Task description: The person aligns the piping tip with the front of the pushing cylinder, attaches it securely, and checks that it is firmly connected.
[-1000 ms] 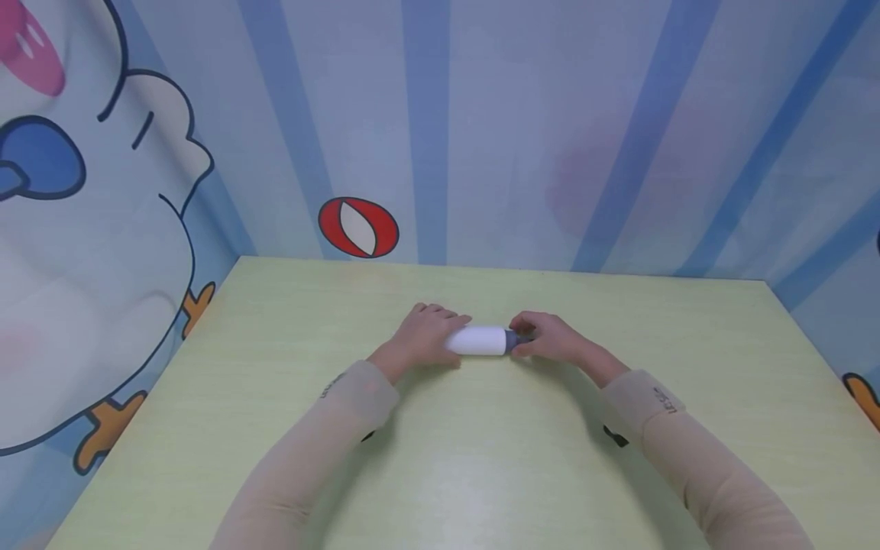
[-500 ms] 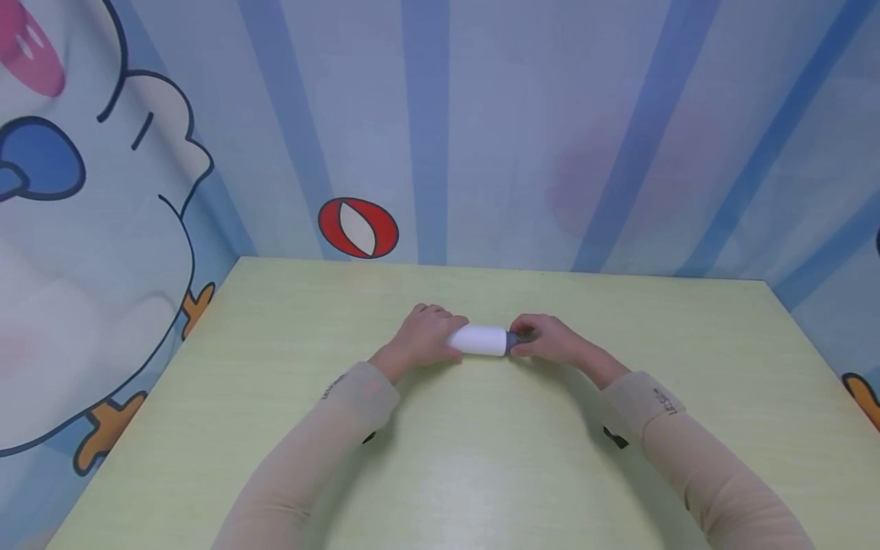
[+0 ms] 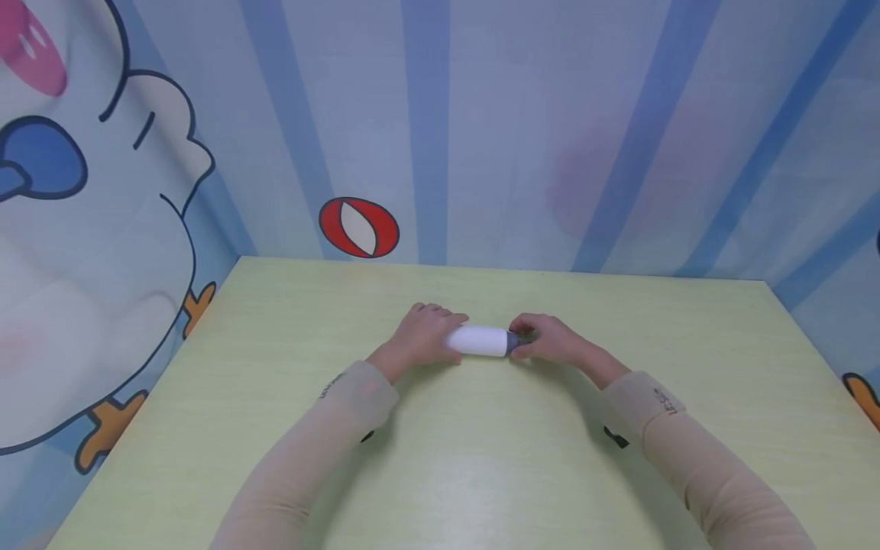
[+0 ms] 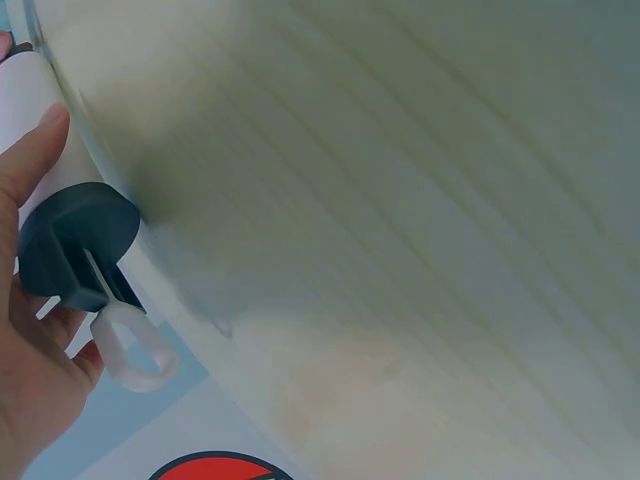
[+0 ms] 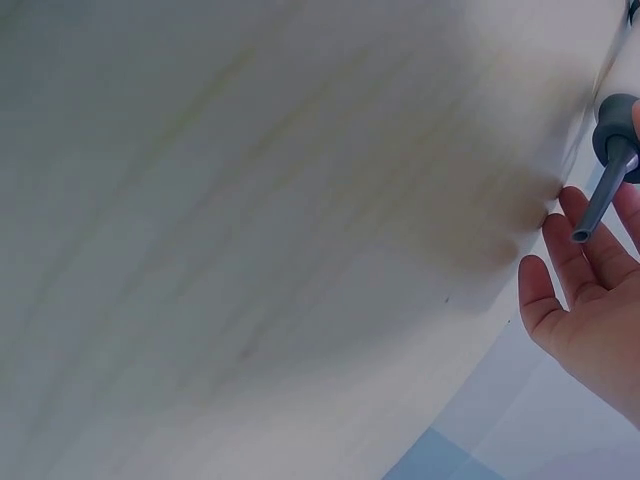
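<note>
A balloon hand pump (image 3: 481, 341) lies sideways between my hands, low over the table. Its barrel is white, with a dark grey cap (image 4: 75, 240) and a white ring handle (image 4: 142, 380) at the left end. My left hand (image 3: 424, 336) grips the barrel near that end, thumb along the white side. Out of the right end sticks a thin grey nozzle (image 5: 604, 195). The fingers of my right hand (image 3: 553, 338) pinch the grey nozzle end; in the right wrist view the other fingers are spread beside the nozzle. The left hand hides part of the barrel.
The pale yellow-green table (image 3: 467, 473) stretches around both arms. A blue striped wall (image 3: 495, 137) with cartoon prints rises behind its back edge and along the sides. Small black pieces (image 3: 616, 437) show beneath the sleeves.
</note>
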A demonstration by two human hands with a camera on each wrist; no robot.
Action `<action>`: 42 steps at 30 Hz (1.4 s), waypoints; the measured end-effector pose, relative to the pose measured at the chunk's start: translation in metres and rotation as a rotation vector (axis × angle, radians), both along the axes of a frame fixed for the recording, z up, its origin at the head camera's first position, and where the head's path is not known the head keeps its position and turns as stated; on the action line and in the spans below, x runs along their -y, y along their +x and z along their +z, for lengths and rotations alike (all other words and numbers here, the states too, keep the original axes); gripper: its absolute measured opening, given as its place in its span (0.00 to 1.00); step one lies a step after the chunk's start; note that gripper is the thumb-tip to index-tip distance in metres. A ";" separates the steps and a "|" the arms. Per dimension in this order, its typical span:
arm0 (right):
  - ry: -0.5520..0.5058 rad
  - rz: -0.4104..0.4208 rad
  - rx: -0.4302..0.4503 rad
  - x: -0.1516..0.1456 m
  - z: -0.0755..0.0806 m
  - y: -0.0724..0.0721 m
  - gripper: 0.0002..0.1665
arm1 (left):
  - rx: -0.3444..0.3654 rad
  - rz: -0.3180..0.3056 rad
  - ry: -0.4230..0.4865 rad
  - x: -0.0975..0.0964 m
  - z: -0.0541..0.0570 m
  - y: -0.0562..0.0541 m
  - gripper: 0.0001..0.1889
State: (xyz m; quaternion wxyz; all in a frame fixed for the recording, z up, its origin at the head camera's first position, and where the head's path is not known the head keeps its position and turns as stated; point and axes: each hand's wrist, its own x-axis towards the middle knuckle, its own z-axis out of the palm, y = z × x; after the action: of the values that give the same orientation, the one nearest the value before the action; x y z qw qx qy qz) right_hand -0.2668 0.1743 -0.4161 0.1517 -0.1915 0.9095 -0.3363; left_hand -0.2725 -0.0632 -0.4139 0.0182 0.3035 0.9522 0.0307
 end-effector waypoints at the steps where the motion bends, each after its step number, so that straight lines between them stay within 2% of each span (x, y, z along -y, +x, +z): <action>1: 0.002 0.001 -0.001 0.000 0.000 0.000 0.24 | -0.003 -0.002 0.001 0.000 0.000 0.000 0.34; 11: 0.012 0.007 -0.005 -0.001 -0.001 -0.001 0.25 | 0.032 0.013 -0.002 0.000 0.004 0.001 0.34; 22: 0.015 0.018 -0.020 -0.002 -0.002 -0.002 0.26 | 0.034 0.000 0.028 0.005 0.001 -0.001 0.35; 30: 0.023 0.013 -0.021 -0.006 -0.002 -0.001 0.28 | 0.071 0.037 0.036 0.012 -0.001 0.001 0.38; 42: 0.031 0.010 -0.004 -0.007 -0.001 0.000 0.27 | 0.076 0.038 0.038 0.017 0.001 0.004 0.38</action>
State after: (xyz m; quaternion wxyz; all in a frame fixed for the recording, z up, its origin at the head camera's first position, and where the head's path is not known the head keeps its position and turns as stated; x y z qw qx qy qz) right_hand -0.2665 0.1811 -0.4174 0.1546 -0.1942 0.9140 -0.3210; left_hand -0.2683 -0.0797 -0.4131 0.0482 0.2842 0.9556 0.0605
